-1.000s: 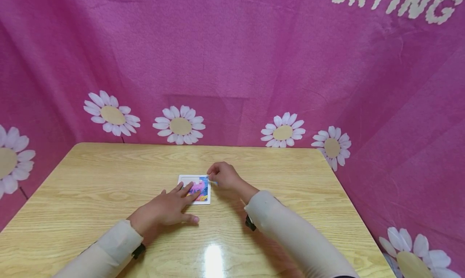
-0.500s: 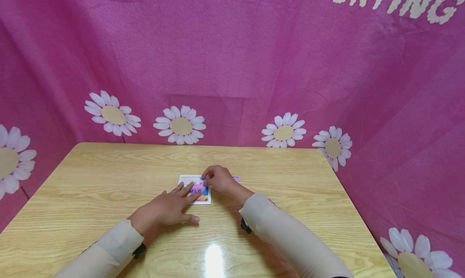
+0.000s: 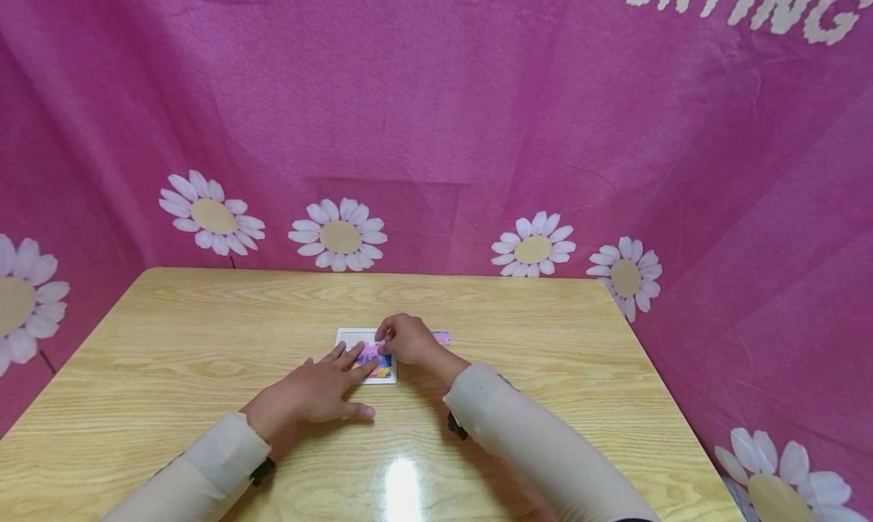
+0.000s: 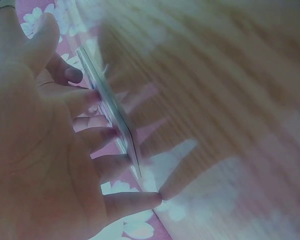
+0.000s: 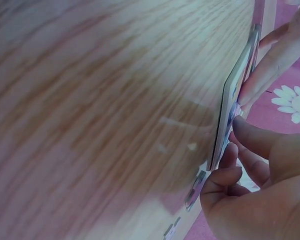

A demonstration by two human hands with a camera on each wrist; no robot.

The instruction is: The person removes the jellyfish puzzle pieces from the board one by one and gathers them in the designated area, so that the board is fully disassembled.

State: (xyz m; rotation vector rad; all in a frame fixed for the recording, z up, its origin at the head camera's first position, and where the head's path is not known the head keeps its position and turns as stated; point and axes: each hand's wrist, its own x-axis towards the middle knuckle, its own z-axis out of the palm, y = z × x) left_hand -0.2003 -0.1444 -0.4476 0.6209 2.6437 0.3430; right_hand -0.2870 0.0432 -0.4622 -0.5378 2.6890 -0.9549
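Note:
A small jigsaw puzzle in a white frame tray [image 3: 349, 330] lies on the wooden table, partly filled with pink, blue and yellow pieces. My left hand [image 3: 317, 389] rests on it with fingers spread, the fingertips pressing the left and middle of the picture. The left wrist view shows those straight fingers [image 4: 132, 201] along the thin tray edge [image 4: 117, 112]. Over the upper right part of the puzzle, my right hand [image 3: 412, 340] has thumb and index finger bent together, seemingly pinching a puzzle piece that they mostly hide. In the right wrist view its thumb [image 5: 255, 140] meets the picture.
Just right of my right hand, loose puzzle pieces [image 3: 442, 338] in pink and blue lie on the table [image 3: 546, 340]. Low in the right wrist view, loose pieces [image 5: 195, 190] lie beside the tray. A pink curtain [image 3: 423, 113] with daisies hangs behind the table.
My right hand has moved slightly left and down from the tray's right edge onto the picture, uncovering the loose pieces on its right. My left hand has stayed in place.

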